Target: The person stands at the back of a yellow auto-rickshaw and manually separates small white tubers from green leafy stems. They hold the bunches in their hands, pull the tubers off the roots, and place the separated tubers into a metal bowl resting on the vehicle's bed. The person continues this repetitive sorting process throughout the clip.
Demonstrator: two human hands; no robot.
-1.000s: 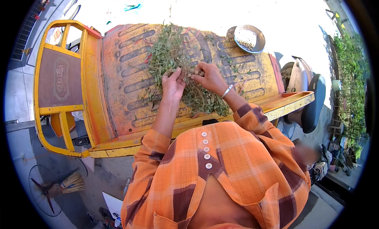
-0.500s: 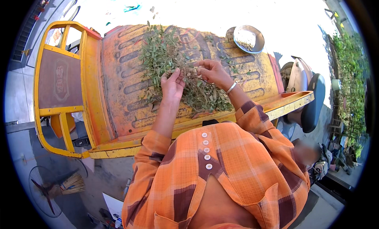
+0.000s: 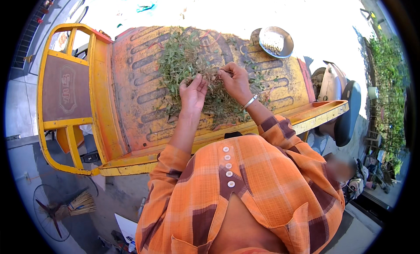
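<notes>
Step in hand: picking through green plant pile point(image 3: 183, 65) on orange cart bed point(image 3: 131, 92). Left hand point(image 3: 192, 94) fingers half-open on stems; right hand point(image 3: 236, 81) fingers pinching sprig. Next move likely calls for steady stripping pull toward near side

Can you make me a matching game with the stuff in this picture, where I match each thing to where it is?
Things:
1. heap of green leafy plant stems
2. round shiny metal bowl
3. straw hand broom
4. silver bangle

Places:
A. on the ground, lower left of the picture
B. round the wrist of the right hand
C. on the far right corner of the rusty orange cart bed
D. in the middle of the cart bed, under both hands

Pairs: 1-D, 2-C, 3-A, 4-B
</notes>
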